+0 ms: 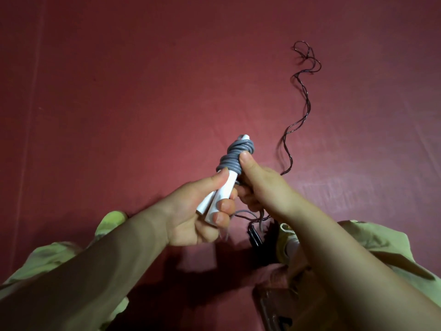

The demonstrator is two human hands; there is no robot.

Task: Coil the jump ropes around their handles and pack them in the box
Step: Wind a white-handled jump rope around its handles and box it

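At the centre of the frame the left hand [202, 206] grips the two white handles [218, 199] held side by side, its fingers curled round their lower ends and its thumb lying along the upper one. The grey rope [235, 156] is wound in several turns round the upper half of the handles. The right hand [260, 185] closes on that coil from the right, thumb pressed on the turns. A short grey tail [243, 214] hangs loose below the hands, so this rope looks nearly coiled but not finished (the end probably needs tucking).

A second rope, the thin dark rope [299, 111], lies uncoiled on the red cloth [119, 91], snaking from the upper right of the frame down toward the hands. What seem to be its black handles [254, 236] lie just below the right hand. That one is untouched, by my reading.

As for the box, a dark brownish shape [269, 304] sits at the lower right under the right forearm. I cannot tell whether it is the box, nor what it holds. Nothing shows as packed.
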